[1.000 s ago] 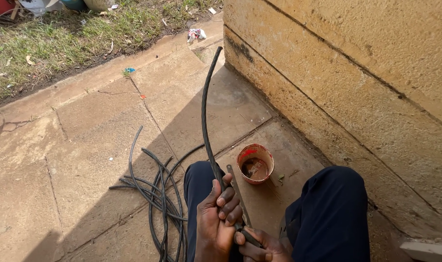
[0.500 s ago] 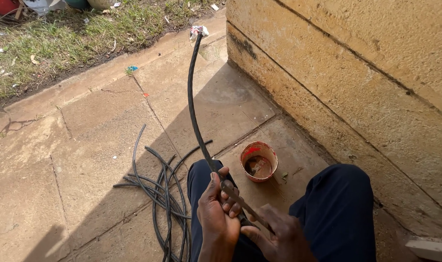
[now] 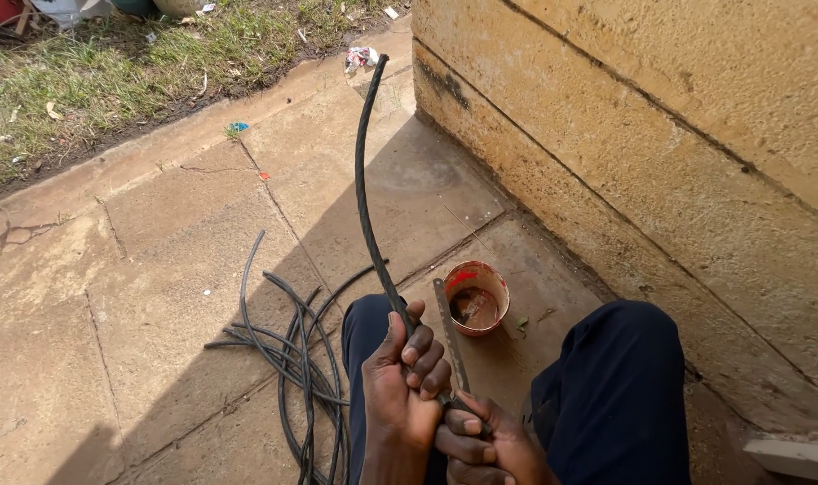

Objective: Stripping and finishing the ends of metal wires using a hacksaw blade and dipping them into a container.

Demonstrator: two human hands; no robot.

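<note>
The left hand (image 3: 400,395) has its fingers wrapped around a black cable (image 3: 364,180), while the right hand (image 3: 485,445) apparently grips a hacksaw blade (image 3: 449,337) beside a small red cup (image 3: 478,296).

A long black twisted cable (image 3: 366,189) is rising from the left hand (image 3: 407,382), reaching away towards the far edge of the concrete paving (image 3: 157,260). The right hand (image 3: 485,440) is sitting just right of and below the left, with a thin grey metal saw blade (image 3: 448,328) lying between them and a small red-rimmed round tub (image 3: 476,296) beyond. A bundle of loose black cables (image 3: 287,359) is lying to the left; a rough yellow stone wall (image 3: 660,153) is running along the paving's right edge.
</note>
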